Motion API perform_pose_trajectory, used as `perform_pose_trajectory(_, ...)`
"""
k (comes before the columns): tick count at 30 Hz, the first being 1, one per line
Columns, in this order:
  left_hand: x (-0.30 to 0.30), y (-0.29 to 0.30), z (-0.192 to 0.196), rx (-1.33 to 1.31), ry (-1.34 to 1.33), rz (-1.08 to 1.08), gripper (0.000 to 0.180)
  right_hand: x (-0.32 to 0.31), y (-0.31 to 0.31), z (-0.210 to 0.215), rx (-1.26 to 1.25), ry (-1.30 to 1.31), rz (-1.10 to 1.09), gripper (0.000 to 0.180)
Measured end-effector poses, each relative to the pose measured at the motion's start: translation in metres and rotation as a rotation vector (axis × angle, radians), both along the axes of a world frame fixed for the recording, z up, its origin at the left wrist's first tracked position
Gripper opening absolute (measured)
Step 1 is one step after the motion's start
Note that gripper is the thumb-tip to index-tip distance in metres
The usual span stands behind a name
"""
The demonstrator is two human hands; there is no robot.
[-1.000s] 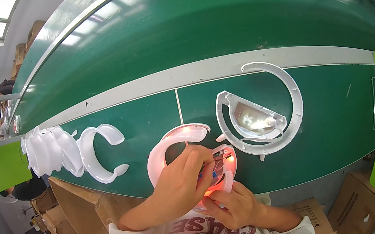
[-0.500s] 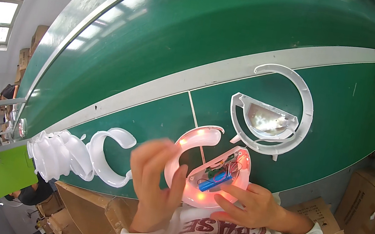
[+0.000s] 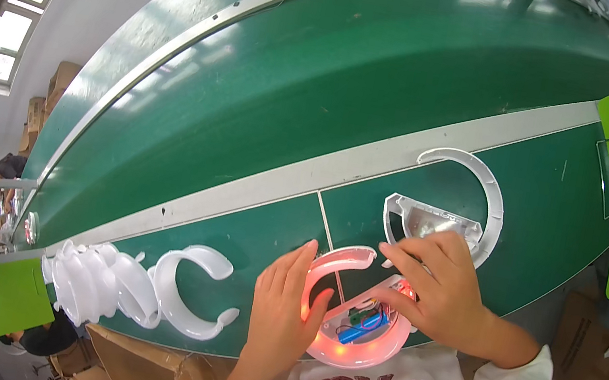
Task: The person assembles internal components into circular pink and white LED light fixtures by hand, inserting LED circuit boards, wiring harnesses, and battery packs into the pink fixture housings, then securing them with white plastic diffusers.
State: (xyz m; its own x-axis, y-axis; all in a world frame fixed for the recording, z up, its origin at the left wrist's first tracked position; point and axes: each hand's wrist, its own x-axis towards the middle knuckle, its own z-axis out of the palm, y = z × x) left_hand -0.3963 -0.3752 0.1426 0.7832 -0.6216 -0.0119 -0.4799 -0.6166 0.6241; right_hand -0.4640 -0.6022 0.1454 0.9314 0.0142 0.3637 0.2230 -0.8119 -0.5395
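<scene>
Glowing C-shaped shell is being supported at the near edge of the worktop, its mouth being turned toward the upper right and its upper tip being pointed right. In its lower-right compartment a blue battery is being held among thin wires, its long axis being slanted up to the right. The left hand is being laid along the shell's left curve, fingers extended, thumb apart; whether it is gripping cannot be told. The right hand is being held with thumb and forefinger spread over the compartment side, a half-round white case being partly hidden behind it. Nested white shells are being rested at left, beside a single C-shaped piece.
</scene>
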Motion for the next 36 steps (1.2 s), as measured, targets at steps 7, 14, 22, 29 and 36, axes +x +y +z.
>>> perform_pose_trajectory(7, 0.014, -0.023, 0.001, -0.014, -0.049, -0.001, 0.066, 0.040, -0.007, 0.008, -0.053, 0.191, 0.160, 0.036)
perform_pose_trajectory(14, 0.015, -0.028, -0.001, 0.161, -0.141, -0.079, 0.063, 0.045, -0.008, 0.011, -0.059, 0.361, 0.204, 0.024)
perform_pose_trajectory(22, 0.021, -0.025, 0.006, -0.009, 0.070, -0.031, 0.056, -0.031, -0.019, 0.006, 0.012, -0.170, 0.128, 0.040)
perform_pose_trajectory(29, 0.021, -0.041, 0.016, 0.104, 0.086, -0.024, 0.049, -0.079, -0.007, -0.010, 0.222, 0.320, -0.174, 0.070)
perform_pose_trajectory(36, 0.014, -0.043, 0.024, 0.158, -0.078, -0.064, 0.042, -0.082, 0.012, -0.019, 0.266, 0.296, -0.126, 0.076)
